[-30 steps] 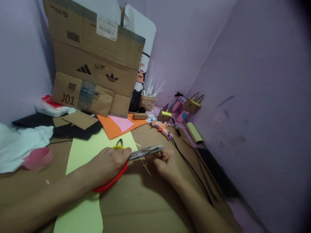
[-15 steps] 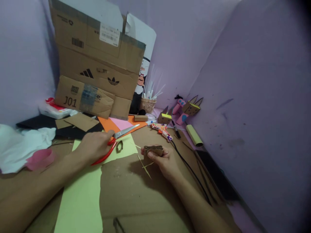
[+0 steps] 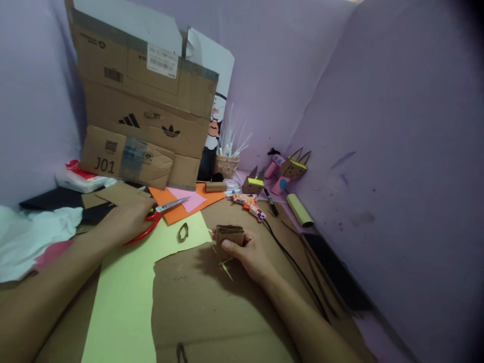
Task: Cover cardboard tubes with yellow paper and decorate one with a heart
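Observation:
My left hand (image 3: pixel 128 222) is closed on red-handled scissors (image 3: pixel 172 205), with their blades pointing right over pink and orange paper. The fingers are partly hidden behind the back of the hand. In my right hand (image 3: pixel 251 256) is a small folded piece of brown cardboard (image 3: pixel 230 233), its corrugated edge facing up and the thumb pressed on its front. Thin pale strips (image 3: pixel 226 269) show just below it. Between the hands, a small brown cardboard ring (image 3: pixel 183 232) rests on the light green paper (image 3: pixel 124 302).
A large cardboard box (image 3: pixel 147 96) stands at the back left. Behind my right hand lie a patterned glue gun (image 3: pixel 249 205) with a black cord, a black marker (image 3: pixel 271 202) and a yellow-green tube (image 3: pixel 300 210). White cloth (image 3: pixel 41 237) sits at the left.
My left hand has moved left with the scissors, away from the cardboard ring. My right hand still holds the folded cardboard. The whole view has shifted slightly.

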